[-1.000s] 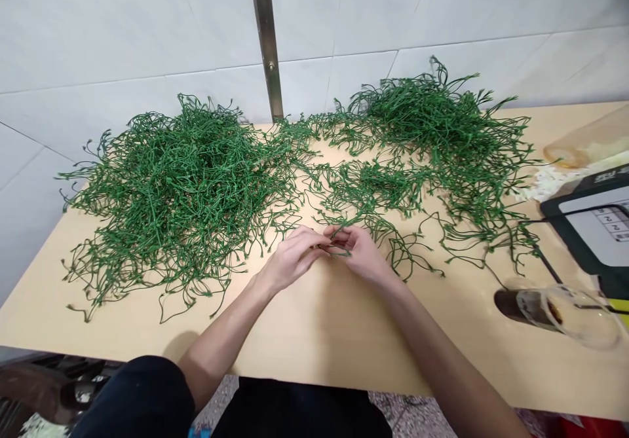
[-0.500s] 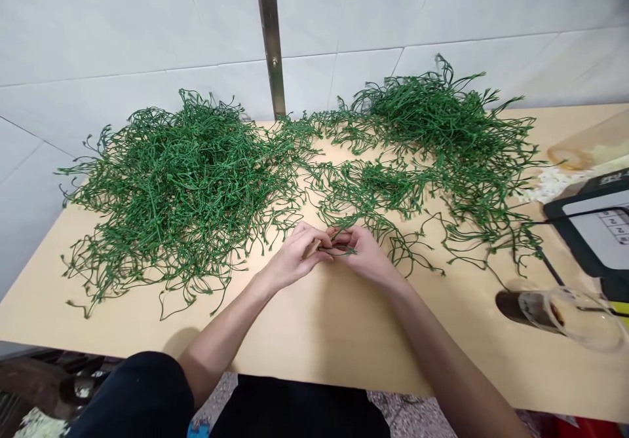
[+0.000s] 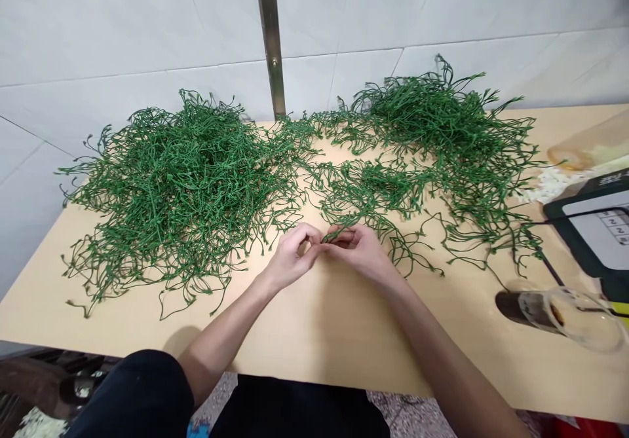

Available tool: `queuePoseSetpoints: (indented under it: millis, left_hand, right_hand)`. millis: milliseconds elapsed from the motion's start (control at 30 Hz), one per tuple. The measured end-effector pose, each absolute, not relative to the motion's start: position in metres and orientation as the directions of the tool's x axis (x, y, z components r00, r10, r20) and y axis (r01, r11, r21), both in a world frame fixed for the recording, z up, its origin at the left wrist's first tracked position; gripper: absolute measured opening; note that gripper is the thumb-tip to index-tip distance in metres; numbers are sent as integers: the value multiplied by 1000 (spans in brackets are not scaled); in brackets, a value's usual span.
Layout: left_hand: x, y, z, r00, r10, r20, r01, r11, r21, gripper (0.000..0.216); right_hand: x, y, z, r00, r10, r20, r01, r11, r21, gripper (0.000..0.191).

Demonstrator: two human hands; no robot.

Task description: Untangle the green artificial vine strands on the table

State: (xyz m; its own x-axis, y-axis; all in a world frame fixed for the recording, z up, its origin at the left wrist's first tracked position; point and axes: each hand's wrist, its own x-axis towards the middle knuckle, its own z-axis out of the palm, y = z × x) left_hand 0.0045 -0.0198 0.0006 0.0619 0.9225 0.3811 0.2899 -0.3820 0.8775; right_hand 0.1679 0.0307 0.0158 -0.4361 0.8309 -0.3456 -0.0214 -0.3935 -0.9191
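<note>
Since the earlier frame the thumbs have come together, and the end of the green strand [image 3: 334,234] that poked out below the right fingers has gone from sight; left hand [image 3: 291,255] and right hand [image 3: 367,255] meet, each nipped closed on the strand, fingers hiding much of it; the hands are over the middle of the worktop [image 3: 275,340], back from its front edge; the left pile [image 3: 191,176] spreads toward the left edge, the right pile [image 3: 427,110] lies along the back edge.

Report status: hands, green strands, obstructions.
Left hand, right hand together at fingertips. Green strand in right fingers. Strand heaps beyond. Cup off right, not in the way.
</note>
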Motion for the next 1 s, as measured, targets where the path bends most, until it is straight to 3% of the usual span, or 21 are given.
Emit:
queuePoseSetpoints:
  millis: [200,400,533,800,1000]
  left_hand:
    - [4,-19,3,97,814,573,435,-552,711,14]
    - [3,-20,1,97,812,575,472,-546,692,11]
    - [0,-20,2,190,772,606,556,-593,582,14]
    - [-5,-15,1,369,610,701,515,-762,392,24]
    - [-8,-14,-1,447,583,678,469,-798,377,30]
  right_hand:
    - [165,28,17,-411,850,-330,-47,-382,-923,53]
    - [166,29,21,-413,860,-301,-17,-337,-941,47]
    - [168,31,21,-400,861,-314,-9,-346,-938,45]
    - [171,33,20,-442,852,-281,8,-310,-951,32]
    - [175,36,17,-455,831,-320,-5,-361,-933,35]
